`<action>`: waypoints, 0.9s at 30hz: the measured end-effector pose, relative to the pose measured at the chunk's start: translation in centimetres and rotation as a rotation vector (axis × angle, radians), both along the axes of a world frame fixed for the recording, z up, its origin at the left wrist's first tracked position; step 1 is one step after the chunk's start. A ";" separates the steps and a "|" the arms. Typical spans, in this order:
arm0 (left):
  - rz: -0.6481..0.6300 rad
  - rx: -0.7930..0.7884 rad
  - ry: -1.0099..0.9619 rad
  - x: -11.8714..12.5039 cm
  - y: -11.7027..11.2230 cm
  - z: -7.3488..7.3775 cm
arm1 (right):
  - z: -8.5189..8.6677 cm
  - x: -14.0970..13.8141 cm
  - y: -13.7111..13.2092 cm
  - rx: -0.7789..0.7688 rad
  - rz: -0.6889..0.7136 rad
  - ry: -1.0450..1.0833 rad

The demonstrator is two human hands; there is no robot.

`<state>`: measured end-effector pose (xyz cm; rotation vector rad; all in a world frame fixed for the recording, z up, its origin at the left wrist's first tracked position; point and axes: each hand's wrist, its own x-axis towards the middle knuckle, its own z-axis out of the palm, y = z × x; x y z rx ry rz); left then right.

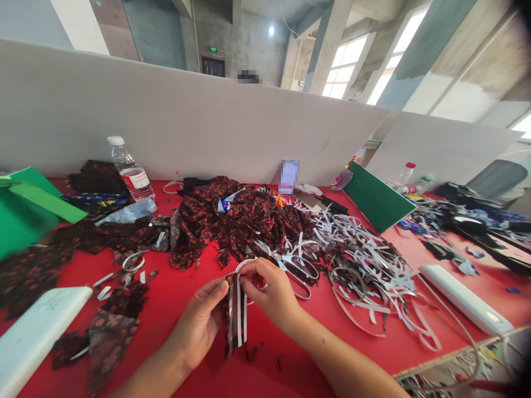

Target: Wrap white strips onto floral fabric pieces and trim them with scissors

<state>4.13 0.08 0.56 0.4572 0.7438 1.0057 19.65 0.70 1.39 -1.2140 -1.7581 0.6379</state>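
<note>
Lightly pinched: floral fabric strip [234, 326]

At six o'clock on the red table [166, 290], the left hand [201, 323] fingers are closing on its side edge and the right hand [269, 293] fingers are gripping its top. It is probably handling light, limp and fray-prone, so the top edge is suiting a hold.

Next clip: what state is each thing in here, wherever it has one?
left hand, pinching the cloth strip near its top
right hand, pinching the same top end
cloth strip, held up, hanging down
scissors, lying on the red table, untouched
water bottle, upright, cap on
dark cloth, crumpled in a heap
white strips, loose tangled pile
</note>
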 end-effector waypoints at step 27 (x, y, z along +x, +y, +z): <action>0.004 -0.051 -0.042 -0.3 0.0 -0.3 | -0.7 0.2 -0.1 0.223 0.038 -0.153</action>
